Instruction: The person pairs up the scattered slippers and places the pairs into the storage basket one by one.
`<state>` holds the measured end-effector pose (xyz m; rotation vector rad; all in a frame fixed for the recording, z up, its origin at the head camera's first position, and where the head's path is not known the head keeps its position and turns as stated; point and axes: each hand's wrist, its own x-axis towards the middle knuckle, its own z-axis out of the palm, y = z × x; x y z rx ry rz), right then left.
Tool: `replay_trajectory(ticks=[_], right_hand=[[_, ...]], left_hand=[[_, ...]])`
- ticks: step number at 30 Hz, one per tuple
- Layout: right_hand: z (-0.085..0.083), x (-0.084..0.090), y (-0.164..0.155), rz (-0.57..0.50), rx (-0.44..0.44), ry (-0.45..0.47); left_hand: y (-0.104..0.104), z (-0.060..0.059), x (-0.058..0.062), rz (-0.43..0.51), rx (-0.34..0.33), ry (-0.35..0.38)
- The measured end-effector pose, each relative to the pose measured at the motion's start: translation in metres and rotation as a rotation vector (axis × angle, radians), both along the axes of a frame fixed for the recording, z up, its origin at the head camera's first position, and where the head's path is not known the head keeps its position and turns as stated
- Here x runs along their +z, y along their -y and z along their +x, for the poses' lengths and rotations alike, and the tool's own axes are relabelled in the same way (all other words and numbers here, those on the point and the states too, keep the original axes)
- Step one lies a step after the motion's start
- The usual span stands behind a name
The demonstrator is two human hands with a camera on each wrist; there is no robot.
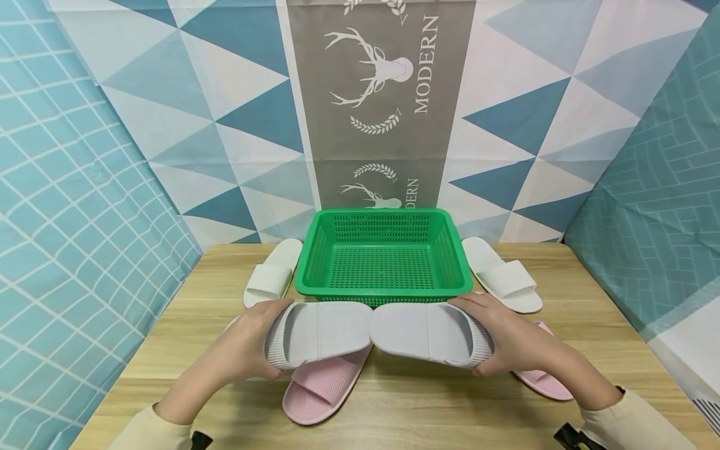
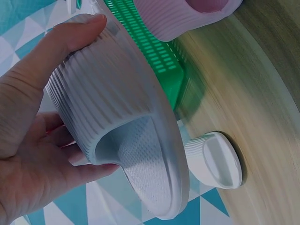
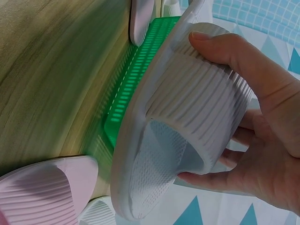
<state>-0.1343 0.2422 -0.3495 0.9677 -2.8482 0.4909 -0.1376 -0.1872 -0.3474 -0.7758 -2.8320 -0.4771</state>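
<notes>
My left hand [image 1: 249,342] grips a light grey slipper [image 1: 337,331] by its ribbed strap, thumb on one side and fingers on the other. A matching grey slipper [image 1: 419,328] is held the same way in my right hand [image 1: 509,334]. Both are raised in front of the basket, insoles facing me and the ends meeting in the middle of the head view. Beneath the left grey slipper lies a pink slipper [image 1: 320,390], partly covered. Another pink slipper [image 1: 544,382] shows behind my right wrist, mostly hidden by the hand and forearm.
A green perforated basket [image 1: 382,292] stands at the back of the wooden table [image 1: 416,412], with nothing inside. One white slipper [image 1: 270,281] lies left of it, another white slipper [image 1: 509,278] right of it. A patterned cloth backdrop [image 1: 236,106] rises behind.
</notes>
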Motion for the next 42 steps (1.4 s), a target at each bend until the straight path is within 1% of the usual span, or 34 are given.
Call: replay_trajectory(ticks=[8, 15, 18, 25, 29, 34, 39, 42], right_hand=[[-0.001, -0.001, 0.0, 0.004, 0.0, -0.01], [-0.005, 0.0, 0.001, 0.005, 0.021, -0.053], [-0.006, 0.001, 0.002, 0.013, 0.02, -0.054], [-0.007, 0.003, 0.005, 0.028, 0.01, -0.023], [-0.006, 0.004, 0.006, 0.035, 0.0, -0.002], [-0.004, 0.004, 0.006, 0.043, 0.003, 0.025], [-0.004, 0.004, 0.006, 0.031, 0.015, 0.005], [-0.004, 0.004, 0.008, 0.022, 0.019, -0.01]], left_hand=[[-0.002, -0.001, -0.002, 0.002, -0.012, -0.016], [-0.003, -0.003, -0.002, 0.017, -0.03, -0.009], [-0.004, -0.004, -0.002, 0.023, -0.045, -0.014], [-0.005, -0.006, -0.002, 0.033, -0.075, -0.037], [-0.008, -0.007, -0.002, 0.025, -0.078, -0.031], [-0.01, -0.006, -0.002, 0.026, -0.077, -0.002], [-0.011, -0.006, -0.002, 0.037, -0.086, 0.0], [-0.009, -0.006, -0.002, 0.035, -0.08, 0.011]])
